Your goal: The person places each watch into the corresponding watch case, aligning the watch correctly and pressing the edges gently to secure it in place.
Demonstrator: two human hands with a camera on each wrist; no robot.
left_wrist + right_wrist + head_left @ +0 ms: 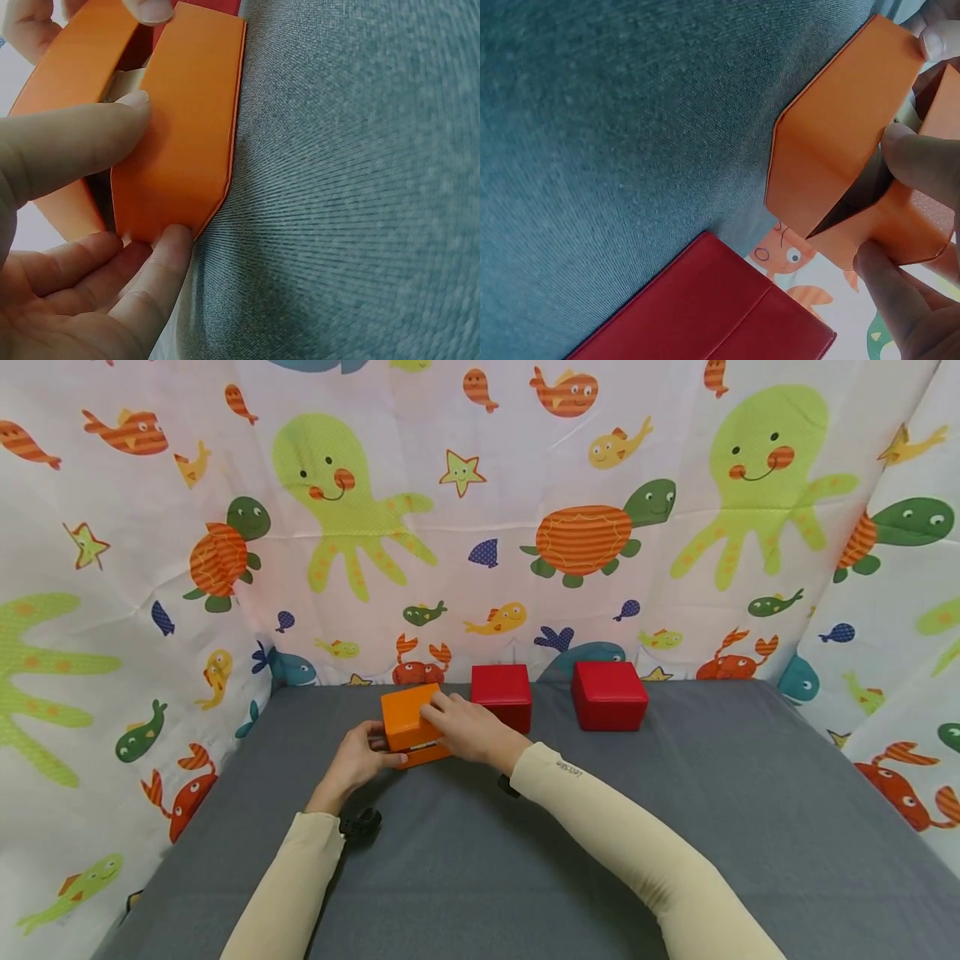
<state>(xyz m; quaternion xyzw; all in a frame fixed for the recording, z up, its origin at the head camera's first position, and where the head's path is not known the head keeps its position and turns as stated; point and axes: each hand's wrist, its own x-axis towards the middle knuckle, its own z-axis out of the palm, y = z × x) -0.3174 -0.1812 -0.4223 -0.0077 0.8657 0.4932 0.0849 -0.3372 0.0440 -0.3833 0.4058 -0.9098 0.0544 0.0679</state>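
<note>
An orange box sits at the back left of the table, its lid (405, 714) raised a little off the base (429, 755). Through the gap in front, something pale (126, 84) shows inside; most of the interior is hidden. My left hand (358, 764) grips the base from the left, thumb on the front face and fingers against the side. From the right, my right hand (468, 727) holds the lid, with the thumb (911, 154) at the gap and a finger (889, 281) on its side.
Just right of the orange box stands a red box (501, 685). A second red box (609, 693) is farther right, also near the back edge. Grey cloth covers the table (480, 860), and a curtain (487, 527) printed with sea animals hangs behind it.
</note>
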